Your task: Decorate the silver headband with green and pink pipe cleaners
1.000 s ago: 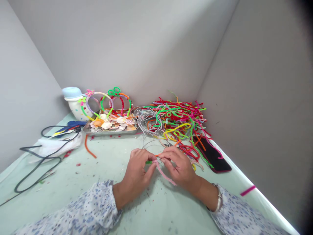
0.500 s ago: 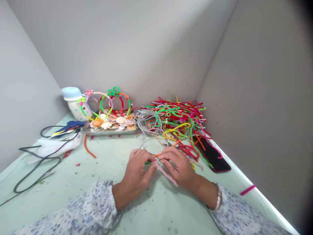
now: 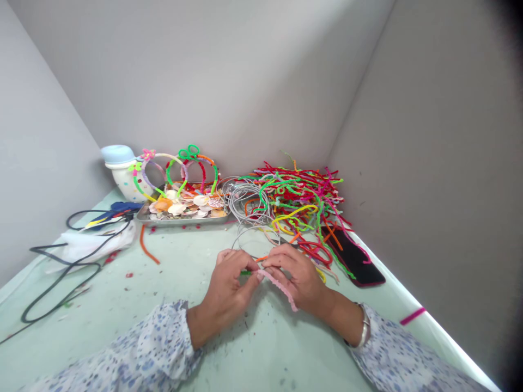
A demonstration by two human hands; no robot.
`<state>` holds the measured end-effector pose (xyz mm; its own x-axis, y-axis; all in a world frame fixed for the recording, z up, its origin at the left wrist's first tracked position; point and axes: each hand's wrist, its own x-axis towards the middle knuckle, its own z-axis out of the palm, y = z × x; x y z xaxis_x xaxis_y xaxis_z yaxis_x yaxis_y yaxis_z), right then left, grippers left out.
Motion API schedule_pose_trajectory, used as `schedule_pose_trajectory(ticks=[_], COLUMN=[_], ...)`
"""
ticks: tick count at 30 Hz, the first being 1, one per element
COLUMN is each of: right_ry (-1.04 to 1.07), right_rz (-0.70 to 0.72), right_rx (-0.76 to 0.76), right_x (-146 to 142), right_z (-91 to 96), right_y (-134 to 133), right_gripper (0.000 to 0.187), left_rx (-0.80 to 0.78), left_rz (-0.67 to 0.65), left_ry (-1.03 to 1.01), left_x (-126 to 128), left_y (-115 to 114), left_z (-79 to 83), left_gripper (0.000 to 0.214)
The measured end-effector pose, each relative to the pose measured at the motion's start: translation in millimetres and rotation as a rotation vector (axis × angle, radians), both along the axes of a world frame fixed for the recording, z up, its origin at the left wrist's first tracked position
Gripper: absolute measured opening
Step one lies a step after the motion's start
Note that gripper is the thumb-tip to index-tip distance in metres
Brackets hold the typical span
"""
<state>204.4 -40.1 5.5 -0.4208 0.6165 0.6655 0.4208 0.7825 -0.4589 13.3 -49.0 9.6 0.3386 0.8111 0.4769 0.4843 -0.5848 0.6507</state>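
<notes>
My left hand pinches a fuzzy pink pipe cleaner near one end, its thumb pressed against the fingers. A short bit of green pipe cleaner shows beneath those fingers. Close beside it, my right hand is closed, thumb against fingertips, on what looks like a thin grey wire; its fingers hide most of it. The pink strip's loose end slants down toward me, by the right palm. Just behind both hands lie a grey wire loop and an orange pipe cleaner piece.
Behind stand a metal tray of shells, decorated headbands and a white jar. At right are piled pipe cleaners, coiled wire and a black phone-like slab. A black cable lies left.
The pink pipe cleaner has shifted slightly and curves more toward the right palm. Both hands stay almost in place, their fingertips a little changed.
</notes>
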Motion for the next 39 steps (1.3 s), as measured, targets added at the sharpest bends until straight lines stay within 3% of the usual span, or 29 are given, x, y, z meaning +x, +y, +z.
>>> schedule_pose_trajectory(ticks=[11,39], right_ry=[0.017,-0.030], right_rz=[-0.066,-0.009], right_rx=[0.061,0.020], right_x=[-0.1,1.8], right_z=[-2.3,-3.8], right_y=[0.6,-0.3], right_gripper=[0.015,0.015], left_rx=[0.143,0.115], left_rz=[0.029,-0.010], left_ry=[0.102,0.105], left_x=[1.9,0.0], left_y=[-0.2,-1.0], left_z=[3.1,4.9], left_gripper=[0.006,0.013])
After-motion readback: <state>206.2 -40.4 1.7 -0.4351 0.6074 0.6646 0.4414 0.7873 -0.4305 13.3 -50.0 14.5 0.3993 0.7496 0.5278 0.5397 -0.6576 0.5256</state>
